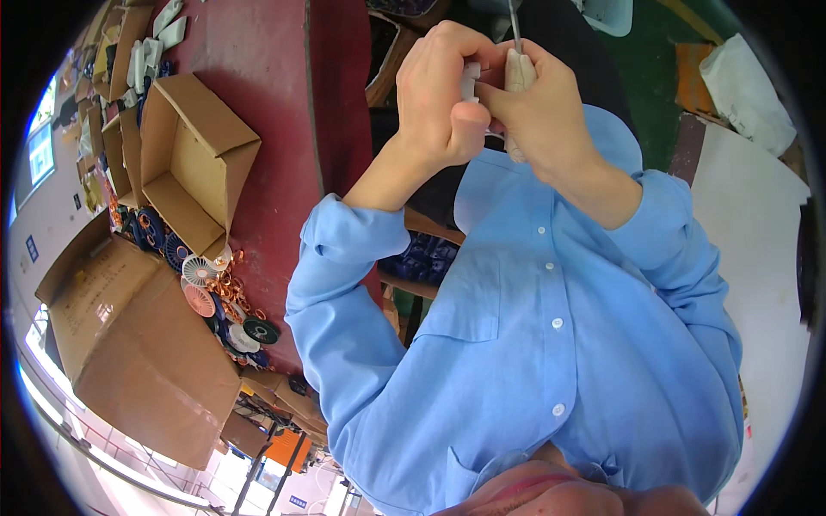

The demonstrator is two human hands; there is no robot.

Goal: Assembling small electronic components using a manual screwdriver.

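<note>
Up at the top middle, my two hands are close together, in front of my blue shirt. My left hand is closed around a small white plastic part; most of the part is hidden by the fingers. Beside it, my right hand grips the pale, wrapped-looking handle of a knife. Its narrow metal blade points away from me, seen nearly edge-on, and runs out toward the upper edge of the view. Whether the knife touches the part I cannot tell.
Left of me stretches a dark red table. On it stand an open cardboard box, round fan-like plastic parts and copper-coloured pieces. A larger carton stands nearer. White bag at far right; pale blue bin beyond.
</note>
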